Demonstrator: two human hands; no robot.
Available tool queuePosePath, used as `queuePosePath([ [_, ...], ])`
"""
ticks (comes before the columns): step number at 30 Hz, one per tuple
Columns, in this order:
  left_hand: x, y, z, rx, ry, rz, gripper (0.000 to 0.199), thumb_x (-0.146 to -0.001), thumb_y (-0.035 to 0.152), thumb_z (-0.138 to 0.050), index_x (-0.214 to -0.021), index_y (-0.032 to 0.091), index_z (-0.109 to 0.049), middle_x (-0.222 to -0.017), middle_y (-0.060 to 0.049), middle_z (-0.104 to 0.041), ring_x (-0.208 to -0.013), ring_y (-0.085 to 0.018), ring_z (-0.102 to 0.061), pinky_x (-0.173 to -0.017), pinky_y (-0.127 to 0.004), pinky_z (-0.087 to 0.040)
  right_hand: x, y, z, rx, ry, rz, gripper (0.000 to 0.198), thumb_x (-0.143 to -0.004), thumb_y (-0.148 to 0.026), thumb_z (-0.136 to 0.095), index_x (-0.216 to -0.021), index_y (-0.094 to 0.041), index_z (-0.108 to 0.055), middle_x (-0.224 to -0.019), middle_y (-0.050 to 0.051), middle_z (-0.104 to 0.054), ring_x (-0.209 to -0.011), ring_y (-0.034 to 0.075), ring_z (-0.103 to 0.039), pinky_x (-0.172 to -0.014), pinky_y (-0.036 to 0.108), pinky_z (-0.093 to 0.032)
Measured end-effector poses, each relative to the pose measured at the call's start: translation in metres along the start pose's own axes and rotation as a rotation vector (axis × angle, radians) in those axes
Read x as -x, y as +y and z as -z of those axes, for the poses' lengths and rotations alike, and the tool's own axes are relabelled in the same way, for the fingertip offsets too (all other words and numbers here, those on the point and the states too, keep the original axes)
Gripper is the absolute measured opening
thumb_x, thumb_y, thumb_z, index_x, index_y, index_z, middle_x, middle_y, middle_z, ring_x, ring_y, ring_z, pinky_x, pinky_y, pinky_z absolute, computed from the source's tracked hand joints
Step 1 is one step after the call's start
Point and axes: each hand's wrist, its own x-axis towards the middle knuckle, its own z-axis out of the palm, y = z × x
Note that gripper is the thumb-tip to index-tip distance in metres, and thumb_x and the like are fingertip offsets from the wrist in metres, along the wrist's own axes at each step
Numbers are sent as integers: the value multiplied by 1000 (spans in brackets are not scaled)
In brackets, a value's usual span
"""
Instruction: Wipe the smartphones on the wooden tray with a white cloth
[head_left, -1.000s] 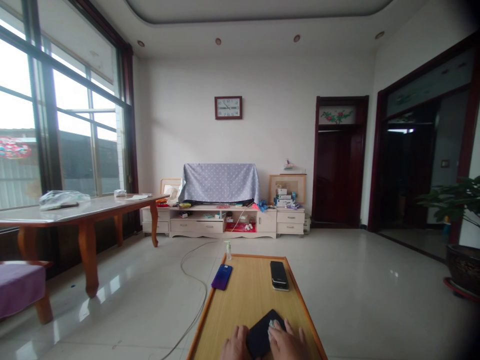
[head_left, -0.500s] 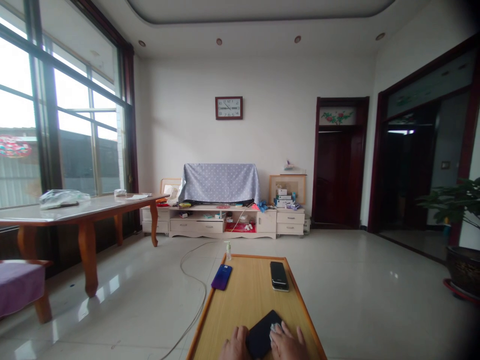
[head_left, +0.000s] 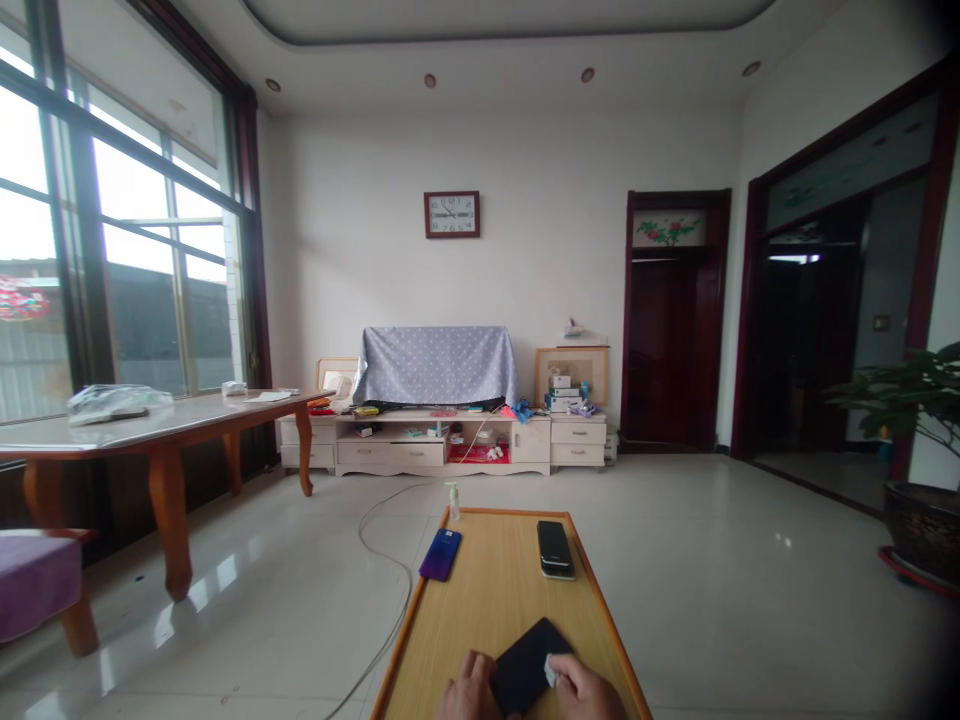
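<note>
A flat black phone point(head_left: 529, 665), or possibly a small tablet, lies tilted at the near end of the wooden table point(head_left: 487, 590). At its left edge my left hand point(head_left: 466, 690) has curled fingers gripping the side. My right hand point(head_left: 583, 690) is closed, pinching a small crumpled white wipe point(head_left: 550, 670) against the right part of the dark surface. Farther up the table lie a blue-purple phone point(head_left: 440, 555) on the left and a stack of dark phones point(head_left: 555, 549) on the right. A clear pump bottle point(head_left: 454, 502) stands at the far left corner.
A cable point(head_left: 411, 580) runs over the floor left of the table. Farther left is a larger table point(head_left: 202, 415) bearing a plastic bag point(head_left: 120, 402). Ahead, a low cabinet point(head_left: 390, 455) stands along the wall; a potted plant point(head_left: 919, 520) is at right.
My right hand's fingers, spread over the wipe before, are now drawn together in a pinch on it. My left hand stays at the black phone's edge. The view has shifted slightly.
</note>
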Motion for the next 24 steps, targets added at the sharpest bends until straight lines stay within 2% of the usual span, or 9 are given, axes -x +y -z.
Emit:
queuePosePath([
  [3,7,2,3,161,109,-87,42,-68,36,-68,-108,27,-58,-119,-4,-61,-102,-21,-64,-90,-29,-45,3,-17,6,-369,48,-116,46,-70,-63,-61,-93,-26,-74,-102,8,-78,-102,32,-71,-87,40,-55],
  [5,11,4,5,351,224,-148,31,-71,31,-63,-101,25,-59,-111,-5,-61,-100,-21,-63,-90,-30,-46,7,-28,9,-512,33,-179,54,-71,-65,-62,-100,-21,-72,-103,11,-77,-99,30,-72,-84,38,-57],
  [8,12,10,12,464,260,-167,25,-83,39,-54,-103,26,-59,-111,-6,-60,-87,-19,-61,-85,-33,-47,14,-42,16,-728,14,-284,57,-74,-60,-69,-112,-18,-68,-103,10,-77,-90,25,-74,-81,36,-57],
  [11,9,22,22,605,286,-148,33,-89,51,-49,-105,24,-59,-107,-6,-61,-81,-18,-58,-84,-34,-47,18,-56,22,-889,-2,-344,56,-71,-54,-79,-112,-18,-68,-104,10,-76,-86,22,-74,-81,33,-57],
  [13,7,35,31,719,278,-130,42,-91,61,-46,-101,22,-58,-97,-4,-62,-83,-18,-58,-83,-32,-47,17,-65,24,-963,-16,-364,56,-69,-52,-82,-111,-17,-68,-103,10,-76,-86,21,-74,-81,33,-56],
  [15,8,50,39,830,216,-147,47,-90,66,-48,-97,21,-59,-90,-3,-63,-86,-18,-59,-80,-30,-47,16,-73,25,-1014,-28,-369,55,-69,-50,-84,-111,-17,-69,-102,9,-76,-86,21,-73,-82,34,-56],
  [19,13,75,49,1007,62,-189,49,-83,66,-63,-95,19,-61,-82,-1,-66,-74,-15,-60,-67,-26,-47,16,-89,28,-1068,-49,-343,50,-70,-49,-84,-107,-19,-70,-101,6,-76,-84,18,-72,-83,32,-54],
  [22,14,86,53,1107,54,-165,48,-77,65,-70,-81,18,-59,-71,2,-61,-65,-11,-54,-61,-23,-42,20,-98,33,-1082,-91,-315,48,-76,-54,-79,-107,-18,-71,-101,7,-76,-86,19,-71,-84,33,-54],
  [24,13,89,54,1159,82,-136,47,-75,64,-72,-75,19,-57,-67,4,-57,-63,-10,-51,-60,-22,-39,22,-101,37,-1082,-120,-298,48,-74,-52,-82,-106,-18,-71,-101,7,-76,-89,20,-71,-84,33,-54],
])
